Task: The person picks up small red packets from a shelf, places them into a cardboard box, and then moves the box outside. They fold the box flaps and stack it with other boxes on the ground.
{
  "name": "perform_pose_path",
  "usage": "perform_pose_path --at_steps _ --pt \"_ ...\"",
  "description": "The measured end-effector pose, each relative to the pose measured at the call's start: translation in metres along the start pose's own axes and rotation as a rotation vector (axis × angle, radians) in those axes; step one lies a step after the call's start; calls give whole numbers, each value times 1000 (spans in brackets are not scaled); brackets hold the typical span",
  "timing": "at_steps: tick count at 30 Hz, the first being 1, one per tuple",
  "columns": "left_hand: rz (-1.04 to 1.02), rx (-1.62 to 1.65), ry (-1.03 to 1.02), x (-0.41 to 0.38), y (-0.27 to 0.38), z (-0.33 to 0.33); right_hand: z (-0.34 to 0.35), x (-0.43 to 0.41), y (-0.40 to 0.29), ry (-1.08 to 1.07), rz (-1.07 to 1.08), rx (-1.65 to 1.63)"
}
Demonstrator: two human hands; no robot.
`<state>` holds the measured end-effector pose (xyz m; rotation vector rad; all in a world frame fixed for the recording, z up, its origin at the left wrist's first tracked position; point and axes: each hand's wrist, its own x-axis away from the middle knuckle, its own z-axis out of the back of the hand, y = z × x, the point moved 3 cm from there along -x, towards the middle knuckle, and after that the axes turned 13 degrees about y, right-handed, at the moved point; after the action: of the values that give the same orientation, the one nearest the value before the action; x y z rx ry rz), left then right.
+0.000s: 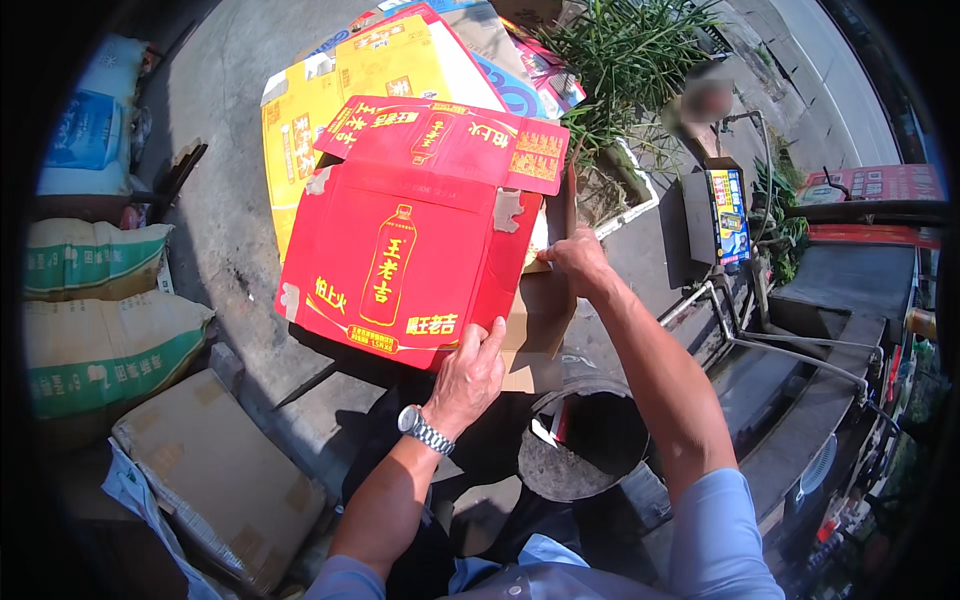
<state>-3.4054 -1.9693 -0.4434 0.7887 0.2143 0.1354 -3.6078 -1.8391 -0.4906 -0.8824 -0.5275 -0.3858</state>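
My left hand point(469, 371), with a metal-banded watch at the wrist, pinches the near right edge of a flattened red drink carton point(337, 217). The carton bears a yellow bottle outline and writing. Torn, bare patches show at several of its corners. To the right, my right hand point(579, 262) grips the edge of brown cardboard point(536, 315) partly hidden under the red carton. Its fingertips are also close to a small yellowish piece. Beyond the red carton lie flattened yellow cartons point(375, 60), on a pile with blue and red printed cardboard.
A dark bucket point(536, 465) with scraps inside stands near my legs. Woven sacks point(112, 352) and a taped cardboard box point(217, 465) are at left. Right are a potted leafy plant point(630, 60), an upright printed box point(705, 217), a pipe frame point(795, 352) and another person.
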Motion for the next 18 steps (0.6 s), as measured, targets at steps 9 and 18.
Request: perform_pose_path --at_steps 9,18 --pt "14 23 99 -4 -17 11 11 -9 46 -333 -136 -262" --pt "67 54 9 0 -28 5 -2 -1 33 -274 -256 -577"
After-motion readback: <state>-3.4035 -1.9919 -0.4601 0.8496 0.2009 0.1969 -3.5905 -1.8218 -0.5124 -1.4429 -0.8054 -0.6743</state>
